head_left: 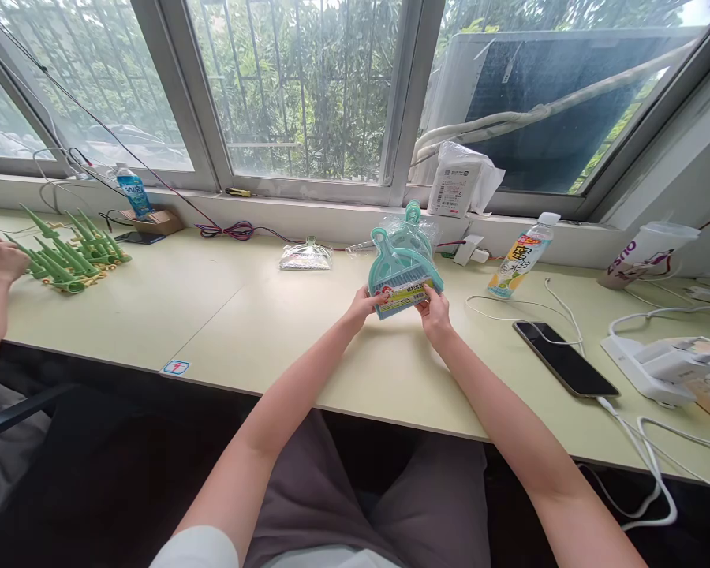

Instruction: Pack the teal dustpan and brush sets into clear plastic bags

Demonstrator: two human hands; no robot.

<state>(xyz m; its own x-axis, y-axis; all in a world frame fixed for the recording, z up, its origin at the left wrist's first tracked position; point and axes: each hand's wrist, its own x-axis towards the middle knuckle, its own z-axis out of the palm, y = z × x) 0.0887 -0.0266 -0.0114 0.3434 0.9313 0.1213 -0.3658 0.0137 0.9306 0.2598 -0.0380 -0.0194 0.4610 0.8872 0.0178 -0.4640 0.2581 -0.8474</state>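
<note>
Between my two hands is a small mint-green dustpan and brush set (397,278), tilted up above the table with a yellow printed label across its bristles. The lower left edge is gripped by my left hand (367,304), its fingers closed round it. My right hand (435,310) pinches the lower right edge, thumb on the label. Right behind it, partly hidden, is another green dustpan (412,226) in clear plastic. Farther left on the table lies a similar wrapped dustpan set (306,255).
A phone (565,359), charging cables, a power strip (648,371), a drink bottle (524,254) and a cup (644,252) occupy the right. At the left, a co-worker's hand (0,259) is near green spiky plastic parts (74,256). A white box (454,185) stands on the windowsill.
</note>
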